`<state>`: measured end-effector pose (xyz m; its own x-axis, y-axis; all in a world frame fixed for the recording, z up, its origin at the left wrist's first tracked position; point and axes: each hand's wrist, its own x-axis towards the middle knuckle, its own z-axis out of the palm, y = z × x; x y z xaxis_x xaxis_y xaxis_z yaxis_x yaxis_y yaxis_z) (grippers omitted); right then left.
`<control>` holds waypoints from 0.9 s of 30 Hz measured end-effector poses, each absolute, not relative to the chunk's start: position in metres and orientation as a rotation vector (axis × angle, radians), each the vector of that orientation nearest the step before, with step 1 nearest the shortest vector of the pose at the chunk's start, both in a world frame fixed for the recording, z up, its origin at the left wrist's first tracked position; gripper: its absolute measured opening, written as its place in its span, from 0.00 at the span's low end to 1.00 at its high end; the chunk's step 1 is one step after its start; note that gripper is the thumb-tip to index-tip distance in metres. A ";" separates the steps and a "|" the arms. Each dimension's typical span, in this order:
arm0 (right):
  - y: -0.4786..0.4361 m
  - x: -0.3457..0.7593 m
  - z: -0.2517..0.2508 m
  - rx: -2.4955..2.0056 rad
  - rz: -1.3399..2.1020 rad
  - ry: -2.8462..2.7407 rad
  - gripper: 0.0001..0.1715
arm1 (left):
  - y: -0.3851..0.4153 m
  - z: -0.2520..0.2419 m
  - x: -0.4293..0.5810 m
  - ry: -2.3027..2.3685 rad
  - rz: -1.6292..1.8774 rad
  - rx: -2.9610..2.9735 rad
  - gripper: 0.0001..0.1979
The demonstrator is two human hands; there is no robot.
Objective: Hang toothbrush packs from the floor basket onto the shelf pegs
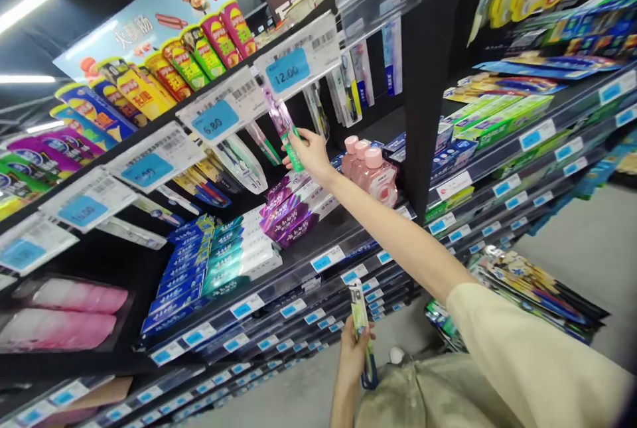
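My right hand is raised to the shelf front, its fingers closed round the lower part of a purple and green packaged toothbrush. The top of that pack reaches up beside the price tag marked 12.00. Lower down, my left hand grips another packaged toothbrush, with a pale green and clear front and a dark blue lower end. More packaged toothbrushes hang under the tags to the left, and others hang to the right of my right hand.
Toothpaste boxes are stacked on the shelf below, beside pink bottles. Chip canisters line the top. A dark upright post divides the shelving. Piled packs lie low at the right, and pink-and-white packages sit at left.
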<state>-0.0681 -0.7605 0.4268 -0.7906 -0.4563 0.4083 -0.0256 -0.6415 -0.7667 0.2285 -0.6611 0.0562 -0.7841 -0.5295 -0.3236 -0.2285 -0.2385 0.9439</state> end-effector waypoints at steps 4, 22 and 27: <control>-0.775 -0.083 0.422 -0.812 -2.411 1.252 0.31 | -0.657 0.083 0.238 -1.693 -2.115 0.927 0.40; -0.837 -0.118 0.402 -0.814 -2.380 1.459 0.19 | -0.650 0.077 0.273 -0.781 -2.530 1.023 0.28; -0.832 -0.104 0.398 -0.693 -2.476 1.389 0.23 | -0.640 0.065 0.268 -0.791 -2.501 1.032 0.31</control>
